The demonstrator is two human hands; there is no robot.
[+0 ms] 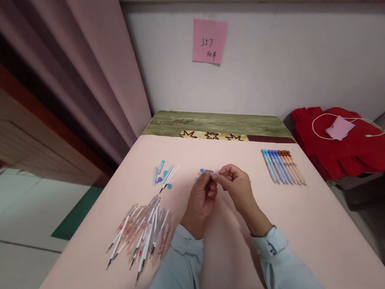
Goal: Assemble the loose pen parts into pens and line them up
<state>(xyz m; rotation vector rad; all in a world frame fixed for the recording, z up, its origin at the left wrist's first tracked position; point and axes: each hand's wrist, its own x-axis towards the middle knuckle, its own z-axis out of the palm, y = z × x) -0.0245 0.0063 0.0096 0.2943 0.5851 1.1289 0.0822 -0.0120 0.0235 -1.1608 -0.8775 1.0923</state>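
Note:
A small blue pen part [202,170] pokes out of my left hand [202,197], whose thumb and fingers are closed on it. My right hand [235,185] is pinched close against the same part, its thumb and forefinger meeting the left fingertips. What sits inside the right pinch is hidden. To the left lie loose blue pen pieces [154,175] and white refills [170,177]. Nearer, a pile of clear barrels and refills with dark tips [144,231] spreads out. On the right, a row of finished-looking pens [282,167] in blue, purple and brown lies side by side.
The pale pink covering [124,270] lies over the table, with a green patterned strip [210,117] at its far end. Red cloth [327,153] with a white cable [358,120] lies at the right. A curtain [100,57] hangs left; a pink note [210,40] is on the wall.

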